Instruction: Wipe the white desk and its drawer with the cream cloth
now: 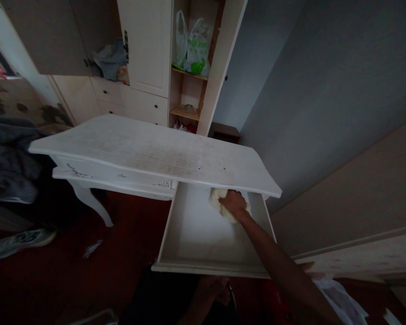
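My right hand [235,202] reaches into the pulled-out drawer [189,246] and is closed on a cream cloth [217,197]. The bunched cloth lies against the drawer's white bottom, near the back under the tabletop. Below the drawer front, in shadow, is my left hand [216,289]. Its fingers look curled; what they hold, if anything, is too dark to make out. The drawer belongs to a white desk [131,140] with a scuffed, smudged top and curved legs.
Behind the desk stands a cream wardrobe [147,49], one door open, with plastic bags [196,47] on a shelf. Grey clothes [10,158] are piled at left above a shoe [20,241]. A wall [325,90] runs along the right. A white plastic bag [340,300] lies at lower right.
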Motion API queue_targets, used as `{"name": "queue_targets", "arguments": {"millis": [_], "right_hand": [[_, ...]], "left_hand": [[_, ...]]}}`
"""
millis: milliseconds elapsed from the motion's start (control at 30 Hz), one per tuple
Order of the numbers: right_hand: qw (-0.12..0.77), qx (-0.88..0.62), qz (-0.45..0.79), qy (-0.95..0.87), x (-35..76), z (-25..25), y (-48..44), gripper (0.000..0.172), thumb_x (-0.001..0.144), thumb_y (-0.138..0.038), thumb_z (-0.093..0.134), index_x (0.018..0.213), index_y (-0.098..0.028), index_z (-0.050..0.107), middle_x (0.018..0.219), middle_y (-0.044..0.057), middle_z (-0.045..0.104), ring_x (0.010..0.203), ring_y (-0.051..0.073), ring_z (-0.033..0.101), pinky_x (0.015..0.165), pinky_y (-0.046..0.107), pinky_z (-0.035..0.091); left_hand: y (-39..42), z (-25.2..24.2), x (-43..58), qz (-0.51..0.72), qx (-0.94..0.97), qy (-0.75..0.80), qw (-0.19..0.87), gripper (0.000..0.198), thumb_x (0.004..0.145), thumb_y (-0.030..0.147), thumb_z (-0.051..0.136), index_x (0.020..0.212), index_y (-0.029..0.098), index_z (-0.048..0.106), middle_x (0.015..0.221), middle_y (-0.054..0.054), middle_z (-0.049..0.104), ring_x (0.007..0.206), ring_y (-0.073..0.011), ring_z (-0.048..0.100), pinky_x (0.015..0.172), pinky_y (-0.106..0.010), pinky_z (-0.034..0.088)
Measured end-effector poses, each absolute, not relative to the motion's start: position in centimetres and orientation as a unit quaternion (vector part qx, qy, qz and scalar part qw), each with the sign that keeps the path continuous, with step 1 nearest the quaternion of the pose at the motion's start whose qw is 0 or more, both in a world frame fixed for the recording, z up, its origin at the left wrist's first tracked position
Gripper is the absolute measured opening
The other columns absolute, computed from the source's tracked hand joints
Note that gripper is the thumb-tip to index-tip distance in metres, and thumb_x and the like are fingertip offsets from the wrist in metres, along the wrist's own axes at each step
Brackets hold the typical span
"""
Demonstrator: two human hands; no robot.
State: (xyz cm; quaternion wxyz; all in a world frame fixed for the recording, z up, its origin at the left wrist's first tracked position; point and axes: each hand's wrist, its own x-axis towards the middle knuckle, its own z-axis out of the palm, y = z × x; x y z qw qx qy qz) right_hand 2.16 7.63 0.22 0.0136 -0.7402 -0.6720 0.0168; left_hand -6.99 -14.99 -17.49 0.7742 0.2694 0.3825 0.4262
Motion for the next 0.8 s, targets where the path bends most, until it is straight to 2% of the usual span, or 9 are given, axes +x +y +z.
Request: {"name": "queue_targets", "arguments": {"millis": [167, 267, 367, 467, 633, 800], "right_hand": [[0.018, -0.703, 0.038, -0.71, -4.4, -0.5, 8.1, 0.04, 0.079, -0.041, 0.065, 0.104, -0.011, 0.072, 0.108, 0.022, 0.073, 0.105, 0.034, 0.068, 0.084, 0.04, 0.053], [0.043, -0.647, 0.046, -0.76, -8.4, -1.0, 7.7, 0.045, 0.077, -0.041, 0.066, 0.114, -0.016, 0.068, 0.111, 0.018, 0.073, 0.106, 0.033, 0.067, 0.087, 0.041, 0.053], [0.065, -0.572, 0.056, -0.816, -10.7, -1.4, 7.6, 0.055, 0.073, -0.037, 0.069, 0.126, -0.023, 0.06, 0.124, 0.012, 0.069, 0.114, 0.03, 0.063, 0.092, 0.041, 0.051], [0.074, -0.529, 0.075, -0.842, -11.0, -1.4, 8.1, 0.062, 0.073, -0.034, 0.069, 0.132, -0.024, 0.055, 0.132, 0.01, 0.065, 0.119, 0.029, 0.06, 0.096, 0.04, 0.049], [0.046, -0.457, 0.109, -0.881, -9.8, -1.2, 8.6, 0.048, 0.07, -0.032, 0.071, 0.116, -0.021, 0.063, 0.124, 0.009, 0.068, 0.116, 0.029, 0.061, 0.098, 0.039, 0.046], [0.026, -0.403, 0.116, -0.907, -9.4, -1.4, 7.0, 0.04, 0.07, -0.031, 0.07, 0.108, -0.018, 0.065, 0.114, 0.012, 0.071, 0.109, 0.03, 0.062, 0.092, 0.04, 0.048]], "left_hand": [[-14.9, -17.0, -7.1, 0.415, 0.266, 0.384, 0.781, 0.08, 0.052, 0.083, 0.071, 0.083, 0.01, 0.068, 0.063, -0.007, 0.067, 0.055, -0.0152, 0.061, 0.055, -0.027, 0.049], [-14.9, -16.8, -7.2, 0.41, 0.268, 0.382, 0.783, 0.079, 0.053, 0.082, 0.072, 0.085, 0.009, 0.069, 0.064, -0.007, 0.067, 0.057, -0.0155, 0.061, 0.056, -0.028, 0.049], [-14.9, -16.8, -7.2, 0.406, 0.269, 0.387, 0.783, 0.08, 0.052, 0.082, 0.071, 0.085, 0.009, 0.069, 0.063, -0.007, 0.065, 0.057, -0.0158, 0.06, 0.057, -0.029, 0.049], [-14.9, -16.6, -7.2, 0.404, 0.262, 0.389, 0.785, 0.079, 0.049, 0.081, 0.073, 0.083, 0.01, 0.069, 0.064, -0.007, 0.065, 0.057, -0.0161, 0.059, 0.057, -0.03, 0.048], [-15.0, -16.0, -7.5, 0.408, 0.264, 0.371, 0.792, 0.074, 0.053, 0.078, 0.074, 0.083, 0.011, 0.069, 0.064, -0.006, 0.065, 0.059, -0.0157, 0.06, 0.058, -0.029, 0.048], [-15.0, -14.7, -8.1, 0.408, 0.25, 0.367, 0.798, 0.066, 0.055, 0.072, 0.078, 0.082, 0.012, 0.068, 0.066, -0.005, 0.066, 0.061, -0.0153, 0.061, 0.061, -0.029, 0.05]]}}
